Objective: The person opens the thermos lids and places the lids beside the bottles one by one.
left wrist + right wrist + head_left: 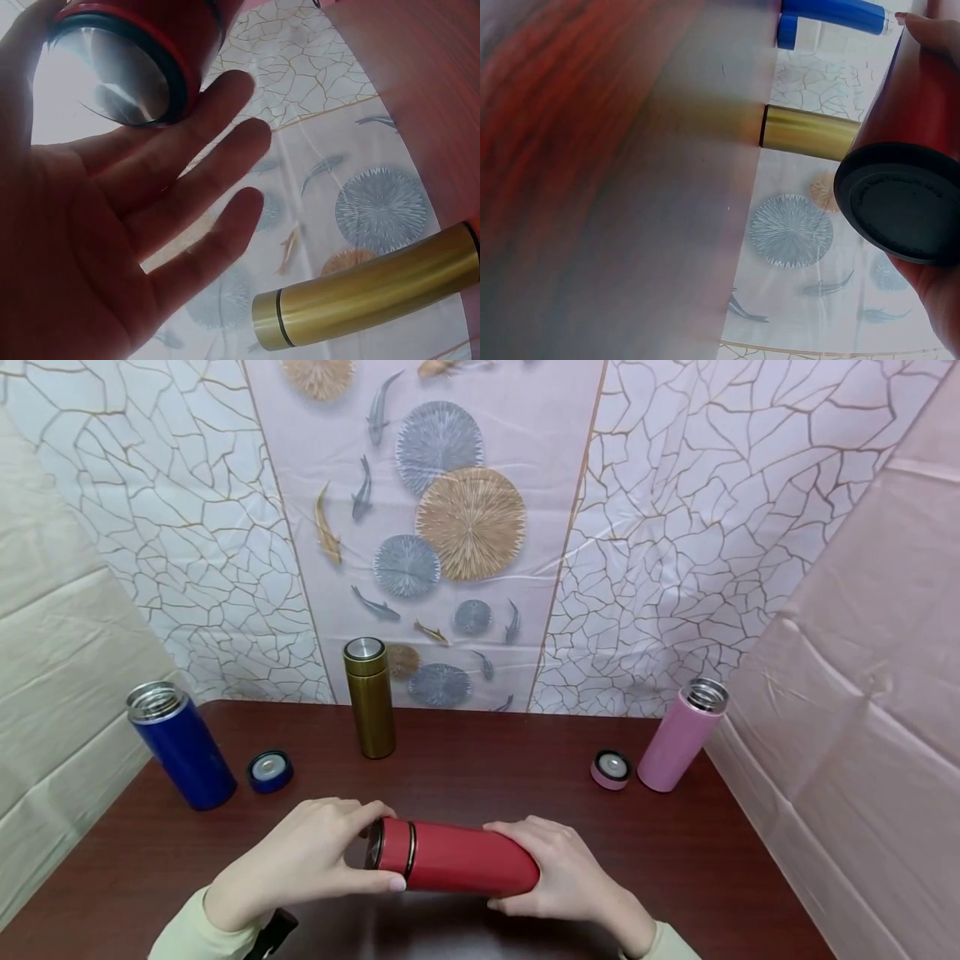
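A red thermos bottle is held on its side above the table, its capped end to the left. My left hand pinches the red lid between thumb and fingers; in the left wrist view the other fingers are spread beside the lid's shiny top. My right hand grips the bottle's body near its base. The black bottom faces the right wrist camera. The lid sits on the bottle, with a dark ring at the seam.
An uncapped blue bottle stands at left, its blue lid beside it. A capped gold bottle stands at the back. To the right is an uncapped pink bottle with its pink lid. Patterned cloth hangs behind the brown table.
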Demonstrator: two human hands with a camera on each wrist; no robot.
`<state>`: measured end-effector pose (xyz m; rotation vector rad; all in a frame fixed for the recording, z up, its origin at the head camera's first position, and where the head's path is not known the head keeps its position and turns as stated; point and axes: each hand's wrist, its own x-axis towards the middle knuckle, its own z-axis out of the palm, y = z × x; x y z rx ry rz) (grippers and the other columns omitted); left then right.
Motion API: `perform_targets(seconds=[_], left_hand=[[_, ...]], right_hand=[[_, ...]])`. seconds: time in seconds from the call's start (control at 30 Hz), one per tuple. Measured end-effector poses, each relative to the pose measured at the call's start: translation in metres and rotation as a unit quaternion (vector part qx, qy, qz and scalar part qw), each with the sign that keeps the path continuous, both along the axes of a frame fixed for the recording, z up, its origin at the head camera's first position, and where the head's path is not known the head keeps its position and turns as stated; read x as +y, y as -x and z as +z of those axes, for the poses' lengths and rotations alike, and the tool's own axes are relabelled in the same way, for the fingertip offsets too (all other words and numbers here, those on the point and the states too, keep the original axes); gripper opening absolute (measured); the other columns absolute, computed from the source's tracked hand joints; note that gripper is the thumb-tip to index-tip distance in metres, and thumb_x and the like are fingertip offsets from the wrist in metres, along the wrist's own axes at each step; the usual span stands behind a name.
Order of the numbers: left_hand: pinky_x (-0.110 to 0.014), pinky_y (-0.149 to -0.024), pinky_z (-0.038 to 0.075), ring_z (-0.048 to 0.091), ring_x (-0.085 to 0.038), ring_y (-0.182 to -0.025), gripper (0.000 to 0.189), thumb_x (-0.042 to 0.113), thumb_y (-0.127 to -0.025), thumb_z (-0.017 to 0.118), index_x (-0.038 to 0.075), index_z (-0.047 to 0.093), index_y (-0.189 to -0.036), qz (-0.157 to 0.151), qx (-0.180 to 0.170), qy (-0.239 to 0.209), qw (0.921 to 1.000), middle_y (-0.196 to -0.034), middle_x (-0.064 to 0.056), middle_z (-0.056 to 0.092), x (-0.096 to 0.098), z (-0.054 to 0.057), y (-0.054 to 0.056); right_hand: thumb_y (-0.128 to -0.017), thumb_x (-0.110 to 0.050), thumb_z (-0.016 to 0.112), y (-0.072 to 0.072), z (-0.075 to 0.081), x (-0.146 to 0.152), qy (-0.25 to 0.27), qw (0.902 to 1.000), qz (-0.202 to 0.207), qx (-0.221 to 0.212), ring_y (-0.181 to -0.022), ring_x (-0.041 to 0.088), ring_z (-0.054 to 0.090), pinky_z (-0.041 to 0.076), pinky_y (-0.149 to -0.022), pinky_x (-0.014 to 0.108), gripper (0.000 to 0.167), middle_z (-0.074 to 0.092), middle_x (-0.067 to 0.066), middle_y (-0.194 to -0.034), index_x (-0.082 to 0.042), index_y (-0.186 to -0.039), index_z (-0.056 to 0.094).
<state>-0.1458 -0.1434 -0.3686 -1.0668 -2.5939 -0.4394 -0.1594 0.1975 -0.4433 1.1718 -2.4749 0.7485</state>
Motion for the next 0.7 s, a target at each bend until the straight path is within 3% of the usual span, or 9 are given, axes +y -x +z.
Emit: perform_targets(seconds=[0.17,0.37,0.43,0.57,0.7], left_hand=[[-0.032,-0.075,0.054,0.062,0.001,-0.091,0.060,0.071,-0.084,0.066,0.027,0.064,-0.124,-0.012,-0.030,-0.018,0.9993,-0.105,0.017,0.066,-0.0017,-0.0006,-0.0011],[-0.038,-0.088,0.055,0.059,-0.007,-0.116,0.069,0.058,-0.085,0.074,0.024,0.053,-0.142,-0.105,-0.006,-0.041,0.9936,-0.135,0.013,0.055,-0.0022,0.0002,-0.0008],[-0.040,-0.090,0.054,0.057,-0.010,-0.121,0.073,0.052,-0.084,0.079,0.023,0.050,-0.145,-0.121,0.006,-0.034,0.9921,-0.140,0.011,0.052,-0.0024,0.0006,-0.0008],[-0.040,-0.089,0.054,0.057,-0.010,-0.120,0.078,0.041,-0.079,0.086,0.023,0.048,-0.146,-0.123,0.014,-0.026,0.9919,-0.139,0.010,0.052,-0.0021,0.0010,-0.0005],[-0.039,-0.087,0.055,0.060,-0.007,-0.113,0.073,0.052,-0.082,0.080,0.025,0.051,-0.143,-0.105,0.017,-0.021,0.9941,-0.132,0.013,0.057,-0.0023,0.0009,-0.0001]], right_hand=[[-0.071,-0.054,0.086,-0.0002,-0.0008,-0.0002,0.004,1.0000,-0.005,-0.002,-0.091,0.000,0.058,0.052,-0.071,0.026,0.076,0.066,-0.016,-0.115,-0.032,-0.138,0.059],[-0.067,-0.053,0.089,-0.0011,-0.0018,-0.0004,0.015,0.9996,-0.022,-0.011,-0.091,-0.001,0.057,0.051,-0.071,0.025,0.078,0.065,-0.019,-0.116,-0.035,-0.136,0.059],[-0.067,-0.053,0.089,-0.0012,-0.0018,-0.0005,0.020,0.9994,-0.023,-0.014,-0.090,0.000,0.057,0.051,-0.070,0.026,0.078,0.065,-0.019,-0.116,-0.035,-0.136,0.059],[-0.068,-0.055,0.088,-0.0010,-0.0020,0.0004,0.025,0.9993,-0.021,-0.018,-0.089,0.001,0.057,0.051,-0.068,0.026,0.077,0.066,-0.017,-0.113,-0.035,-0.136,0.059],[-0.068,-0.056,0.088,-0.0002,-0.0019,0.0014,0.022,0.9995,-0.019,-0.015,-0.089,0.000,0.057,0.051,-0.068,0.025,0.077,0.066,-0.017,-0.112,-0.035,-0.136,0.059]])
